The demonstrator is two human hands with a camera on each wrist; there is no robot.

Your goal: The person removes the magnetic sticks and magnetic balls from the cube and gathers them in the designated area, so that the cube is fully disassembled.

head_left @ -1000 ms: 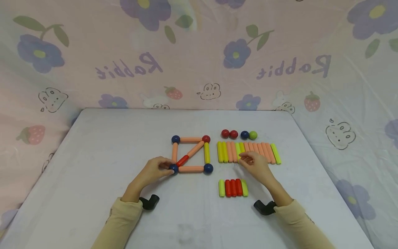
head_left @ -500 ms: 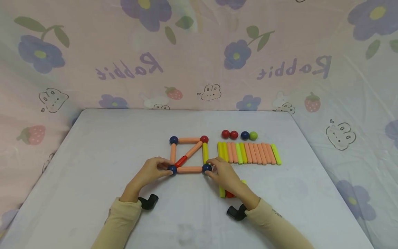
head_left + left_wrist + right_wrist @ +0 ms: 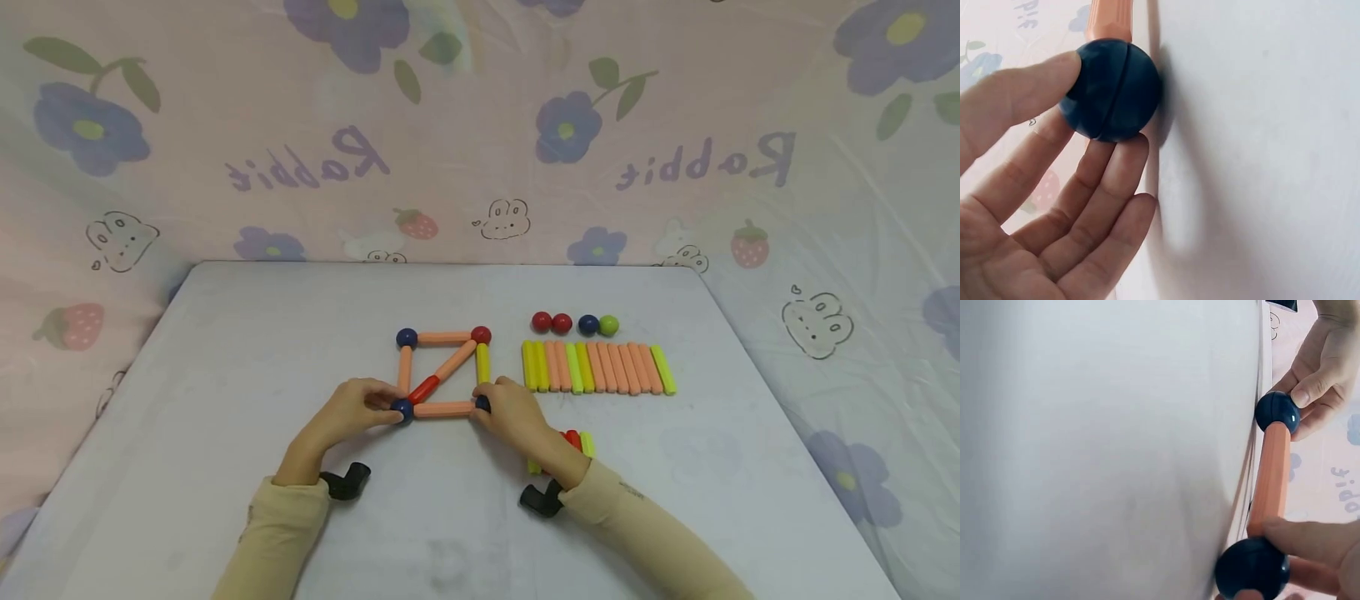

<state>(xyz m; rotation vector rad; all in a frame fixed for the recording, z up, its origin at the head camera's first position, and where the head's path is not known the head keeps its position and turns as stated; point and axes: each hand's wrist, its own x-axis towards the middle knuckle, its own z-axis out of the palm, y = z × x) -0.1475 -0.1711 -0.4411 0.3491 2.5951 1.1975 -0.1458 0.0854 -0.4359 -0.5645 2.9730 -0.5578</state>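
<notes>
A flat square of sticks and balls lies on the table, with a diagonal made of a red stick and an orange stick. My left hand pinches the blue ball at its near left corner, thumb on one side. At the near right corner, the fingers of my right hand grip another blue ball, mostly covered in the head view. An orange stick joins these two balls. The far corners are a blue ball and a red ball; a yellow stick forms the right side.
Right of the square lies a row of orange, yellow and green sticks. Behind it sit two red balls, a blue ball and a green ball. Short red and green sticks are partly hidden by my right forearm.
My right hand has come left from the stick row to the near right blue ball and taken hold of it. The whole square has slid slightly left, my left hand with it.
</notes>
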